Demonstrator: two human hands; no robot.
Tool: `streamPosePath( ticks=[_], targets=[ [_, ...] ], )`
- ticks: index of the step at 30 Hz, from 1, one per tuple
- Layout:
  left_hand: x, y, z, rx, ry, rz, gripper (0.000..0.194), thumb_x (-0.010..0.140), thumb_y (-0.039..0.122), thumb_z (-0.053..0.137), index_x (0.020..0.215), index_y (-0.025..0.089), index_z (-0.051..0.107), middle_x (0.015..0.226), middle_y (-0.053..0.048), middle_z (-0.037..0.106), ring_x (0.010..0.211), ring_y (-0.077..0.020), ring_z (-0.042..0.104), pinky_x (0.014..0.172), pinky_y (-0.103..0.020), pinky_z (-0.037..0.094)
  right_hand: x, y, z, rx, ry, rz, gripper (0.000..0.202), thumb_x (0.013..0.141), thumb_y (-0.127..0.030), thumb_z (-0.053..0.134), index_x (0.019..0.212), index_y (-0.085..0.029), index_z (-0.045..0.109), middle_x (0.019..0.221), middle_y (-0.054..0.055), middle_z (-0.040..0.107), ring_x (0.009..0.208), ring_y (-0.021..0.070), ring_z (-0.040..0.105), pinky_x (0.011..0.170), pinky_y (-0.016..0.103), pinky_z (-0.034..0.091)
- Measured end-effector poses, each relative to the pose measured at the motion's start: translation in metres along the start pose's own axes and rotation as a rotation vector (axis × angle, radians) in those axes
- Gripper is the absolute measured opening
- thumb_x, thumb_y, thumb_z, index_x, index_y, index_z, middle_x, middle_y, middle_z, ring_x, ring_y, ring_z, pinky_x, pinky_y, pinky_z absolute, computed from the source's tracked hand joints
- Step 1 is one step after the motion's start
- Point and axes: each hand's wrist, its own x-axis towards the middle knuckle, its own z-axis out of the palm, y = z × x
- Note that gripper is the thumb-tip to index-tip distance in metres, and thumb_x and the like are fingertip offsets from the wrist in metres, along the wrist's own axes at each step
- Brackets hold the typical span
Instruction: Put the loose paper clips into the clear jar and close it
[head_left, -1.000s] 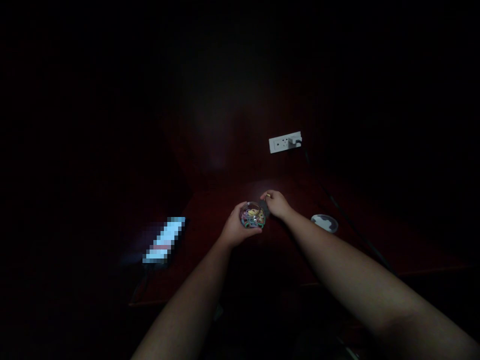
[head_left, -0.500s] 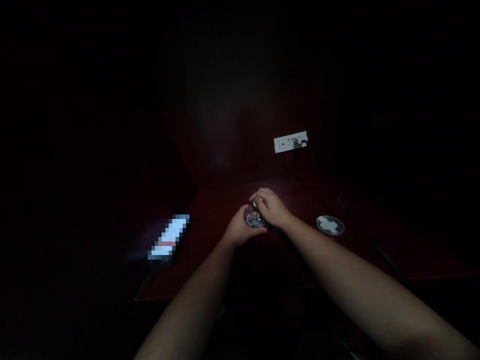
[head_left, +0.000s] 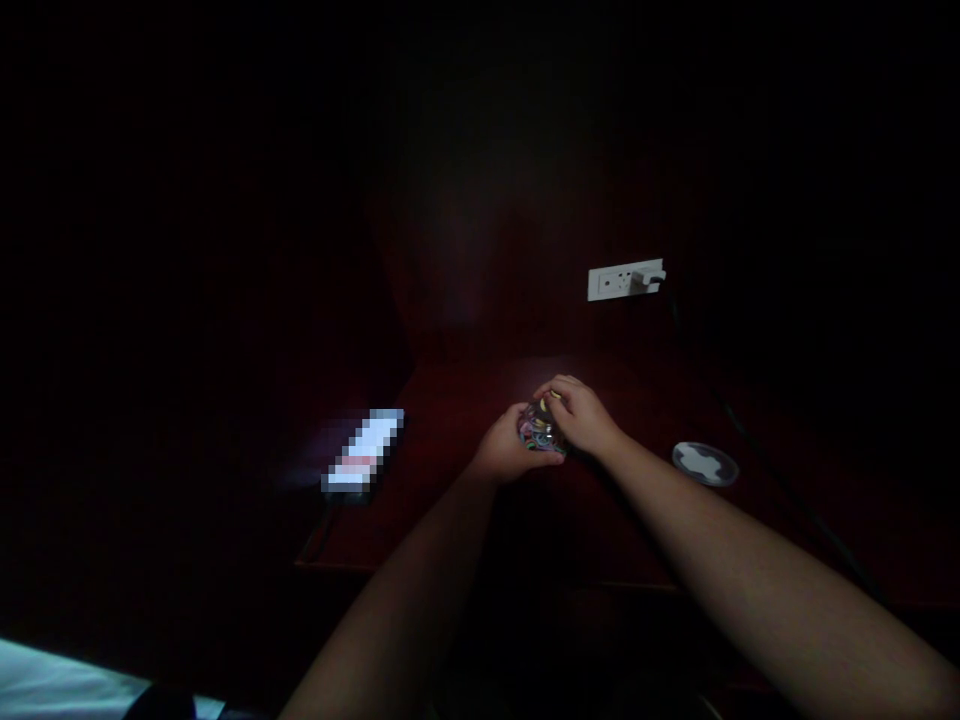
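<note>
A small clear jar (head_left: 537,437) with coloured loops inside, perhaps hair ties, is in my left hand (head_left: 506,447). The left fingers and thumb wrap round its side, low over the dark red table. My right hand (head_left: 585,412) is bent over the jar's mouth, its fingers curled at the rim. Between those fingertips shows a small yellow loop (head_left: 546,402); its full shape is hidden. To the right of my right forearm lies a round clear lid (head_left: 705,464) with a pale cross-like shape on it.
A lit phone (head_left: 364,450) lies toward the left side of the table (head_left: 450,400). At the back, a white wall socket (head_left: 625,280) holds a plug, and its dark cable (head_left: 795,495) runs down the right side. Pale cloth (head_left: 60,685) appears at lower left. The room is very dark.
The view has turned, so table, phone, socket and lid sit further right in the picture. Pale cloth has come into the lower left corner. Both hands stay at the jar.
</note>
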Motion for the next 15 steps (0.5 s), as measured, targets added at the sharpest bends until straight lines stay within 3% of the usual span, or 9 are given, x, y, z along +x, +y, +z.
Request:
streamPosePath(
  ticks=[15],
  targets=[
    [0.0009, -0.0035, 0.0007, 0.004, 0.030, 0.015, 0.086, 0.041, 0.041, 0.082, 0.115, 0.018, 0.047, 0.110, -0.010, 0.055, 0.099, -0.0253, 0.053, 0.089, -0.040, 0.041, -0.0026, 0.0078, 0.0067, 0.037, -0.001, 0.077, 0.020, 0.080, -0.022, 0.040, 0.076, -0.018, 0.059, 0.077, 0.005, 0.057, 0.076, 0.0175, 0.053, 0.073, 0.030, 0.040]
  ],
)
